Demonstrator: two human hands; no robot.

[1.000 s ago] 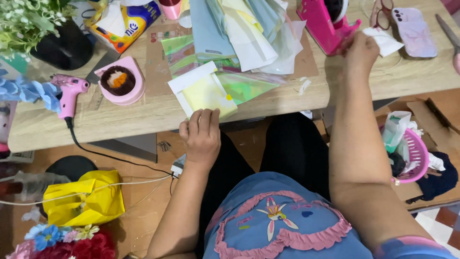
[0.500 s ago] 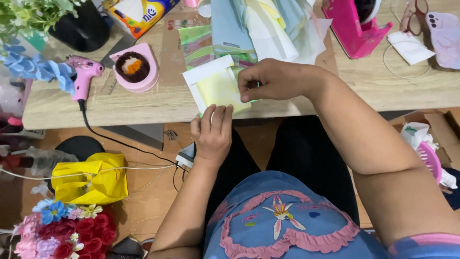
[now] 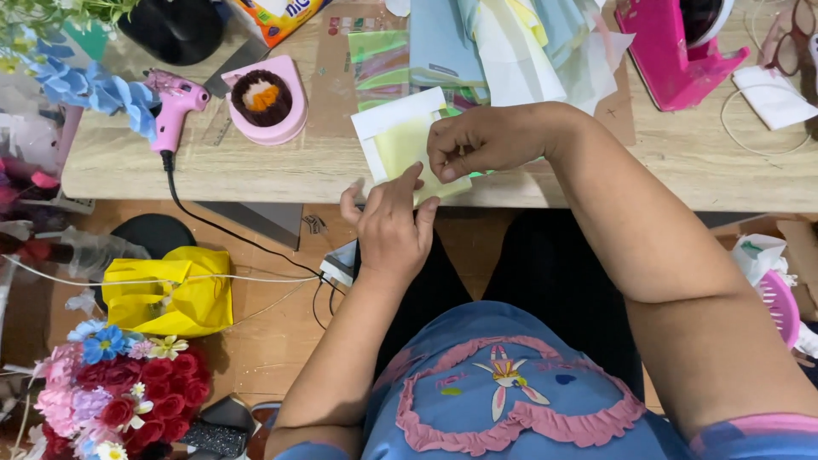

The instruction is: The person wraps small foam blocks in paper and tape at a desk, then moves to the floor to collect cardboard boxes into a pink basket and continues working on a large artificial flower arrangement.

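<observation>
A pale yellow paper sheet [image 3: 399, 140] with a white backing lies at the front edge of the wooden table [image 3: 256, 170]. My right hand [image 3: 481, 140] rests on the sheet's right side, fingers curled and pinching it. From below the table edge my left hand [image 3: 388, 226] reaches up, its fingertips on the sheet's near edge and the thumb at the lower left corner. The two hands almost touch.
Behind the sheet lies a pile of pastel paper sheets [image 3: 511, 51]. A pink glue gun [image 3: 175, 102] and a pink round holder [image 3: 264, 102] sit to the left, a pink tape dispenser [image 3: 673, 51] at the right. A yellow bag [image 3: 166, 290] and artificial flowers [image 3: 111, 392] are on the floor.
My right hand came back from the far right of the table and took hold of the yellow sheet. My left hand rose from the table's edge onto the sheet's near edge.
</observation>
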